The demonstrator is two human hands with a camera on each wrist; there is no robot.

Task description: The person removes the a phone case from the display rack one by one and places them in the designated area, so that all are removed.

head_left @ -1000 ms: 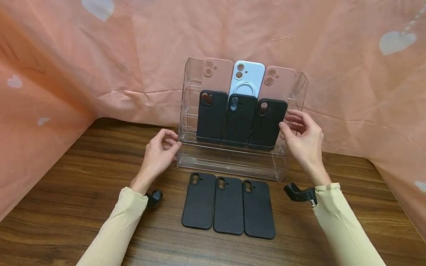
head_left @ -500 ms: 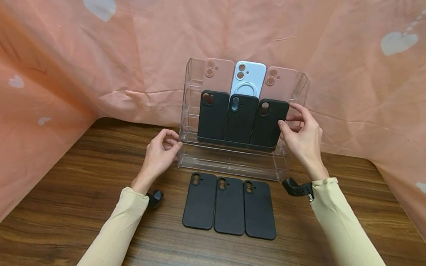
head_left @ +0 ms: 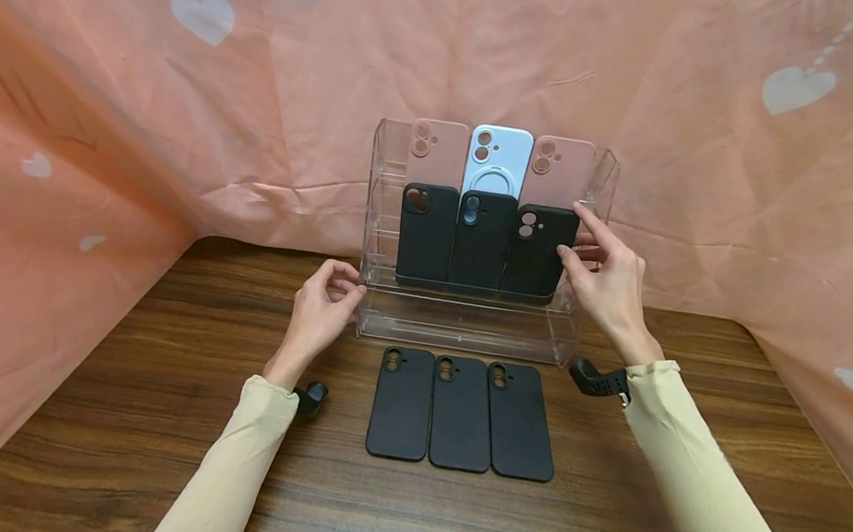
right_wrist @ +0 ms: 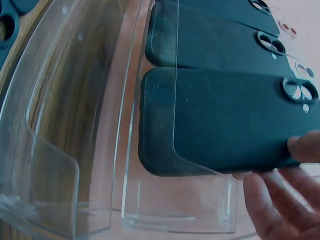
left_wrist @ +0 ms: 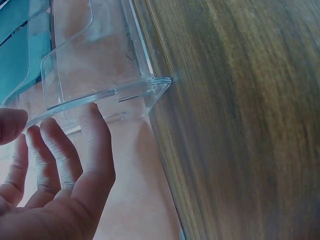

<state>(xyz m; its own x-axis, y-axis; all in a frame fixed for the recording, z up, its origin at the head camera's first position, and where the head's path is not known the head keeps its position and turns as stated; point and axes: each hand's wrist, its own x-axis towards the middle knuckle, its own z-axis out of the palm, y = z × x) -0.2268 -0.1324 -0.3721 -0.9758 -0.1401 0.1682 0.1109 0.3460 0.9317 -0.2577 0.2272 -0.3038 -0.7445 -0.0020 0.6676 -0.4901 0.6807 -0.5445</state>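
Note:
A clear acrylic display stand [head_left: 458, 338] with stepped tiers stands on the table. My left hand [head_left: 318, 303] grips its left side edge, fingertips on the outside of the panel in the left wrist view. In a middle tier stand three black phone cases, left [head_left: 426, 241], centre [head_left: 481, 245] and right [head_left: 535, 262], backs facing me. My right hand [head_left: 609, 284] pinches the right black phone case by its right edge, thumb on its back and index finger at the top corner. In the right wrist view its bottom end sits behind the tier's clear front lip [right_wrist: 175, 115].
Behind stand a pink case [head_left: 439, 154], a white case with a ring [head_left: 500, 155] and another pink case [head_left: 565, 168]. Three black cases, left [head_left: 400, 406], middle [head_left: 461, 419] and right [head_left: 521, 424], lie flat before the stand. A pink heart-print cloth [head_left: 322, 57] surrounds the wooden table [head_left: 202, 348].
The right black phone case's top has dropped slightly against its neighbours, and its camera holes show differently. My right index finger has moved up to its top corner. My left hand keeps its place.

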